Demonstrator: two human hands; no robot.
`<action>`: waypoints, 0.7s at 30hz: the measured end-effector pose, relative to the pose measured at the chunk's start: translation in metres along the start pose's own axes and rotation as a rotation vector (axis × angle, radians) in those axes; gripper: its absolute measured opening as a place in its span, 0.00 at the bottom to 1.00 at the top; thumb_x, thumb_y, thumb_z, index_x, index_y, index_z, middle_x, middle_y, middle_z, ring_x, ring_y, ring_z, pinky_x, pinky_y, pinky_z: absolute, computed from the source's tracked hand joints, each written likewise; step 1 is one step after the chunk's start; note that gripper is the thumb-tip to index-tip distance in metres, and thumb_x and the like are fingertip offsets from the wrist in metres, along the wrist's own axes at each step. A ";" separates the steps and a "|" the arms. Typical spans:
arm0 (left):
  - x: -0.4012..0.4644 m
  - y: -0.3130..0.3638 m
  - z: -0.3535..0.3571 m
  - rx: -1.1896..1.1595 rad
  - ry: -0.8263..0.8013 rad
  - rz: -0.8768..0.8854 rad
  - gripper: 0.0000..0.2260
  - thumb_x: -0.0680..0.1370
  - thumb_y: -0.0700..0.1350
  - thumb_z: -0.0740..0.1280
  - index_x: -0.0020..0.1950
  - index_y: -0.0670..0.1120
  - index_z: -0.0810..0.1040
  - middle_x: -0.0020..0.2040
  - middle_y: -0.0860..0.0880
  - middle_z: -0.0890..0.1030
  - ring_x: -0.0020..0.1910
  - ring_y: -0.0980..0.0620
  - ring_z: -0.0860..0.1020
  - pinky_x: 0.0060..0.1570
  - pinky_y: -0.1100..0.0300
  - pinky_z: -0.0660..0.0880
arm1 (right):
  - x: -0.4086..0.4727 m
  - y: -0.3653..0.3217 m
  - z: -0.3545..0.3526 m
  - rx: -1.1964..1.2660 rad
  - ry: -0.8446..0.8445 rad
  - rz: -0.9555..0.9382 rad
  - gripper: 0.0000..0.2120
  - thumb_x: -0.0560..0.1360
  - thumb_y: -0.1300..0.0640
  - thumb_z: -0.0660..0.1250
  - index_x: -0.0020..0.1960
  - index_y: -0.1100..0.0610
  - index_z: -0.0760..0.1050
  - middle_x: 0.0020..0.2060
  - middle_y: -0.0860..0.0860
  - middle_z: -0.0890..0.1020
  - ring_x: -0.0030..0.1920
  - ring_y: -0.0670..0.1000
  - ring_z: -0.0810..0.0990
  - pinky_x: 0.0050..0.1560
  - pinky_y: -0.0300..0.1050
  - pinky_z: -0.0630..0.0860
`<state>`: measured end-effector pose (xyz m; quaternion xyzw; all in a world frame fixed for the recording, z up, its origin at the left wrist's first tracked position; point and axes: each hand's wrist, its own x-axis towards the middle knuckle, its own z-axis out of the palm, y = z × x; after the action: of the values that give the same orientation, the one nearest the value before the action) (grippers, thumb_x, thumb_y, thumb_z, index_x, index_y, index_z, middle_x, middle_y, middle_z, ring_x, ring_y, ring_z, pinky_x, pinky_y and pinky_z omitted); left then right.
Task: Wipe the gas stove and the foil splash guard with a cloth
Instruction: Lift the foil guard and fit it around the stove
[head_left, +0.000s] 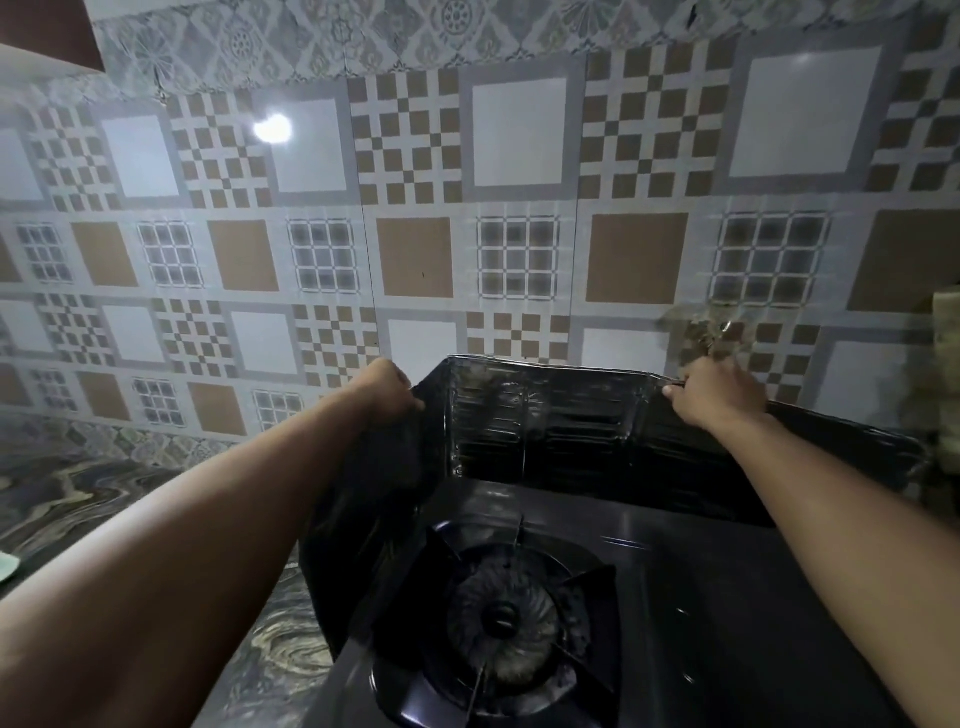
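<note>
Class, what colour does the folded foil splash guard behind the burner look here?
The shiny ribbed foil splash guard looks dark, nearly black, with pale glints, in the dim head view.

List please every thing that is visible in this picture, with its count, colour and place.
foil splash guard: one, dark and shiny, standing behind and to the left of the burner
gas stove: one, black, bottom centre
burner: one, black, on the stove
tiled wall: one, brown, grey and white, behind
countertop: one, marbled grey, left
left hand: one, grip on the guard's top left edge
right hand: one, grip on the guard's top right edge
</note>
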<state>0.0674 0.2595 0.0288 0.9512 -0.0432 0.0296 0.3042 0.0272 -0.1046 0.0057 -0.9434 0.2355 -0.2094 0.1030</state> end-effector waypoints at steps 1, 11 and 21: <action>0.001 -0.002 -0.003 0.051 -0.048 -0.019 0.12 0.73 0.41 0.73 0.51 0.32 0.82 0.45 0.38 0.81 0.42 0.47 0.76 0.46 0.53 0.77 | 0.001 -0.001 0.000 -0.001 0.010 0.001 0.15 0.77 0.49 0.67 0.56 0.58 0.80 0.53 0.60 0.80 0.54 0.62 0.79 0.46 0.48 0.71; 0.009 -0.012 -0.007 -0.073 -0.044 -0.163 0.18 0.75 0.47 0.73 0.34 0.40 0.69 0.28 0.46 0.70 0.22 0.52 0.68 0.16 0.66 0.65 | 0.010 -0.028 0.014 0.017 0.025 -0.067 0.06 0.74 0.56 0.69 0.51 0.54 0.81 0.54 0.59 0.80 0.53 0.61 0.79 0.47 0.48 0.74; 0.008 -0.037 0.001 -0.433 -0.487 -0.315 0.31 0.63 0.59 0.77 0.55 0.37 0.79 0.56 0.42 0.81 0.53 0.43 0.80 0.59 0.48 0.74 | 0.008 -0.055 0.026 0.010 -0.019 -0.146 0.12 0.76 0.55 0.68 0.58 0.57 0.77 0.56 0.60 0.80 0.54 0.62 0.78 0.47 0.48 0.75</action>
<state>0.0795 0.2885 0.0074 0.8389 0.0275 -0.2548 0.4802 0.0675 -0.0589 0.0014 -0.9595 0.1638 -0.2088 0.0946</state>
